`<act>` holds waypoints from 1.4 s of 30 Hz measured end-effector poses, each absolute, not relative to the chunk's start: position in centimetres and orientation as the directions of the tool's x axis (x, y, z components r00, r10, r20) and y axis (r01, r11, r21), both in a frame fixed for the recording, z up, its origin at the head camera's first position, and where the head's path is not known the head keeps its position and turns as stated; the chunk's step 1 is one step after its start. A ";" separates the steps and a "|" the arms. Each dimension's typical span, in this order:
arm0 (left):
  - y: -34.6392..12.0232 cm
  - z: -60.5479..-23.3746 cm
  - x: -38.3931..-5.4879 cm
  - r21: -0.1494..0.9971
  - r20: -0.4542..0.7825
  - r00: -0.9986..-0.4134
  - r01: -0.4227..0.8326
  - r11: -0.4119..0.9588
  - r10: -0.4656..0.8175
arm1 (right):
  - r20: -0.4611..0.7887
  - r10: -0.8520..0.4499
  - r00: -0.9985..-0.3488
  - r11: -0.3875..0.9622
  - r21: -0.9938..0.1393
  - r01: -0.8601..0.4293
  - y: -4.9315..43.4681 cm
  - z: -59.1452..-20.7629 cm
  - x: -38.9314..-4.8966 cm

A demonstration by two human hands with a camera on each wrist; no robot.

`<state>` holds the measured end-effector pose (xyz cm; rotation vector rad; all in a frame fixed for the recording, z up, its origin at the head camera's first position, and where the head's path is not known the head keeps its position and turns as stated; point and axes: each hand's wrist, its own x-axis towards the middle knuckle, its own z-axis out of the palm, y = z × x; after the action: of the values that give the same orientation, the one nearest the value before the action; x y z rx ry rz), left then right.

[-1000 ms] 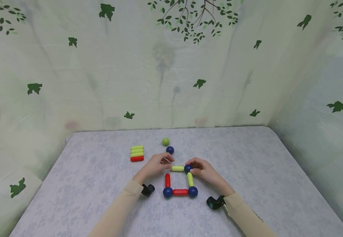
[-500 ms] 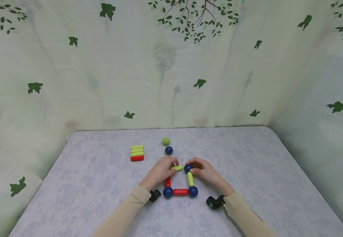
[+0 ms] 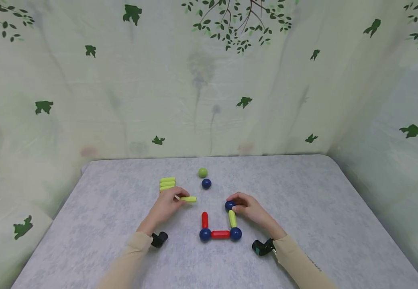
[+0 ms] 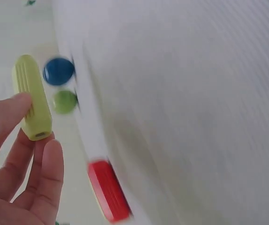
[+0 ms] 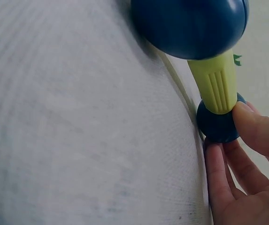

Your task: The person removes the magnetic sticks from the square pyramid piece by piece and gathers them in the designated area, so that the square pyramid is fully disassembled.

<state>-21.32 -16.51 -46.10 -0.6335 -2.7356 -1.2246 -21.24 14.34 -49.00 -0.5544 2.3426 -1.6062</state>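
Observation:
My left hand [image 3: 170,204] pinches a yellow-green rod [image 4: 32,98] between thumb and fingers, beside the row of spare rods. A dark blue ball [image 3: 229,206] sits in the fingers of my right hand [image 3: 251,211], with thumb and fingertips around it. That ball joins the end of another yellow-green rod [image 5: 213,84], whose near end meets a second blue ball [image 3: 235,234]. From there a red rod [image 3: 220,235] runs left to a blue ball [image 3: 205,235], and an upright-lying red rod [image 3: 204,219] extends away from it. Together they form a three-sided frame on the table.
Several yellow-green rods [image 3: 167,183] lie in a row behind my left hand. A red rod [image 4: 109,191] from that row shows in the left wrist view. Farther back are a loose blue ball [image 3: 206,184] and a green ball [image 3: 203,172]. A leaf-patterned curtain surrounds the grey table [image 3: 284,176].
My left hand has taken the yellow-green rod off the frame's far side and carried it left toward the spare rods. My right hand keeps its hold on the blue ball.

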 end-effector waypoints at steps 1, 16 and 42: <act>-17.3 -46.2 -21.3 0.687 0.242 -0.915 0.396 0.609 0.322 | 0.010 -0.439 -0.899 0.322 -0.932 -0.168 14.4 -49.0 -21.3; -21.7 -46.7 -21.5 0.574 0.152 -0.967 0.255 0.778 0.204 | 0.014 -0.441 -0.897 0.326 -0.929 -0.174 14.4 -49.1 -21.3; -13.4 -46.7 -19.6 0.783 -0.053 -0.752 0.377 0.495 0.657 | 0.019 -0.445 -0.895 0.315 -0.933 -0.176 14.3 -48.8 -21.0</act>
<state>-19.57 -13.42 -46.65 -1.0841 -3.0047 -1.4157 -21.04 14.34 -48.79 -0.5655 2.3403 -1.6130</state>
